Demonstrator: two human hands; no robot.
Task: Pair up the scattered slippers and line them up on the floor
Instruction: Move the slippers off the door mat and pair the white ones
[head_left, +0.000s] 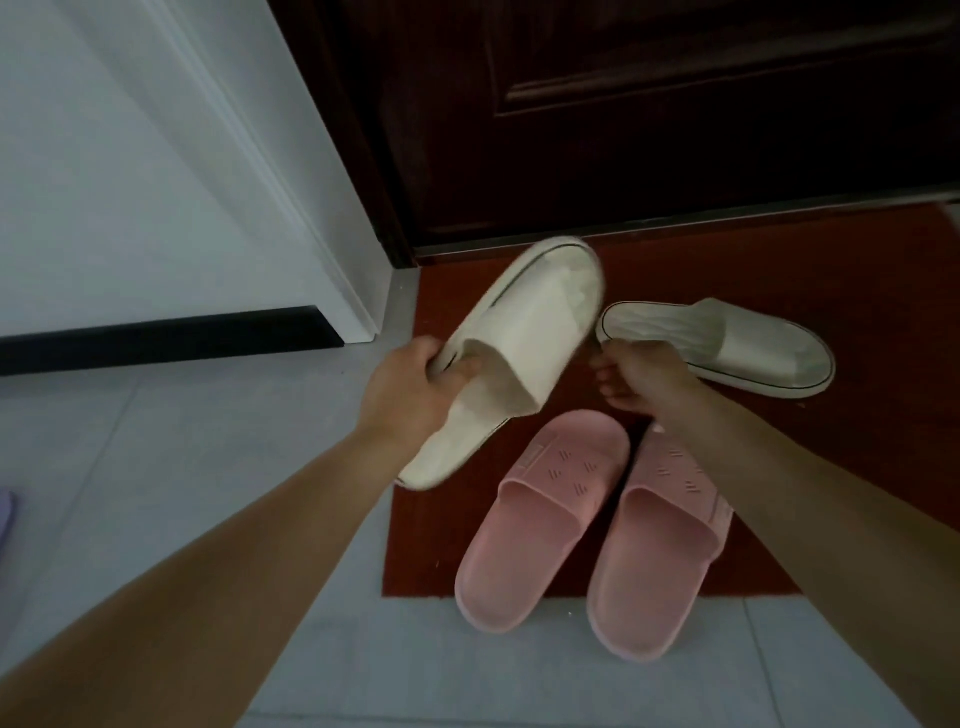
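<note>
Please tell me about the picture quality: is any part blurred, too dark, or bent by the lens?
Head view: the white slipper gripped by the left hand is smeared by motion blur; the right hand is soft too; the dark door loses most detail in dim light; the wide lens bends the white door frame; the pink slippers look fairly sharp.

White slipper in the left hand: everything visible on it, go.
The off-white open-toe slide slipper with a thin dark sole line looks like soft foam or rubber with a broad strap. It is off the floor, tilted, one end toward the dark door, over the red mat's edge. The left hand grips its rim and strap; nothing else visibly touches it.
</note>
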